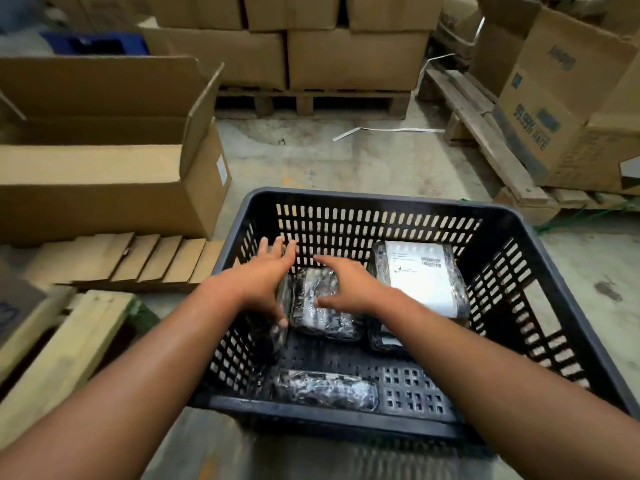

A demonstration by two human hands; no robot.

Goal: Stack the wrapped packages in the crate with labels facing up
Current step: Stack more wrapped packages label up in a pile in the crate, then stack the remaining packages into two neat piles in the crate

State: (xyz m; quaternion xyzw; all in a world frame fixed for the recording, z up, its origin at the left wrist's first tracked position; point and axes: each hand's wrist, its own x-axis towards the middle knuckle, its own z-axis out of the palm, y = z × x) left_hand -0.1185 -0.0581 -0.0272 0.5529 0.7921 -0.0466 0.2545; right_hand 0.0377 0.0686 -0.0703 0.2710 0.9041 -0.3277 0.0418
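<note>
Your left hand [266, 275] and right hand [346, 285], fingers spread wide, flank a glossy, crinkled film-wrapped package [318, 306] lying inside the black slotted plastic crate [381, 202]; its long axis runs away from you, no label showing.

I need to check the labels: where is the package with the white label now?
In the head view, the labelled package lies label up at the far right of the black crate, on another package, just right of the right hand.
</note>
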